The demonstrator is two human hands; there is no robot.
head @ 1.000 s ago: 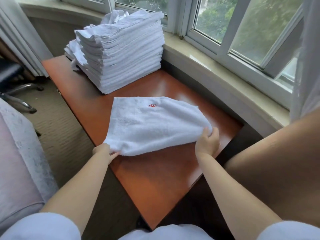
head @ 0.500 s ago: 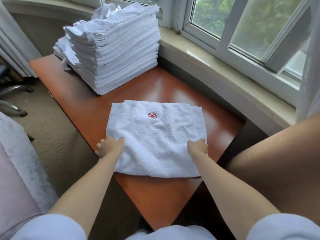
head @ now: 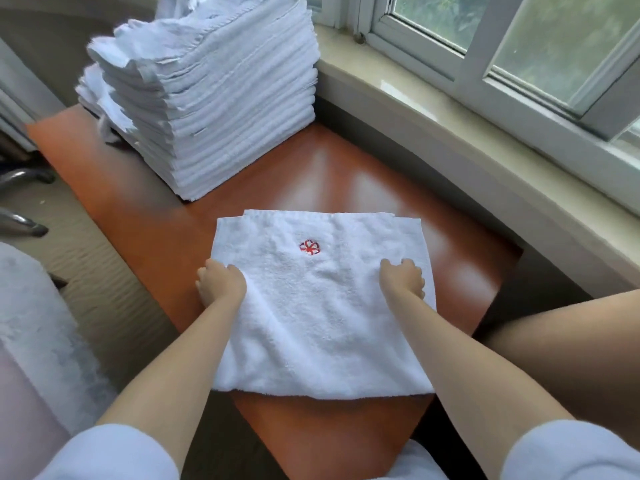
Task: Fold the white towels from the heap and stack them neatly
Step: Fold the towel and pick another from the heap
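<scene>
Head view: a white towel (head: 322,306) with a small red flower emblem (head: 309,247) lies folded flat on the near part of an orange-brown table (head: 311,174), its near edge hanging slightly over the table's front corner. The left hand (head: 221,284) rests at the towel's left edge with its fingers curled down onto the cloth; whether they pinch the edge or only press on it cannot be told. The right hand (head: 403,277) sits on the towel's right side, fingers bent and knuckles up, and its hold is equally unclear. Both forearms reach in from white sleeves (head: 114,452) at the bottom.

At the table's far end stands a tall stack of folded towels (head: 225,98), well apart from the flat towel, with a strip of bare tabletop between them. A second, lower pile (head: 93,95) shows just behind the stack's left side. A pale window sill (head: 450,133) curves along the right, under white window frames (head: 467,39). A metal chair leg (head: 20,223) shows on the carpet at the left, and a pale fuzzy cover (head: 31,323) fills the lower left.
</scene>
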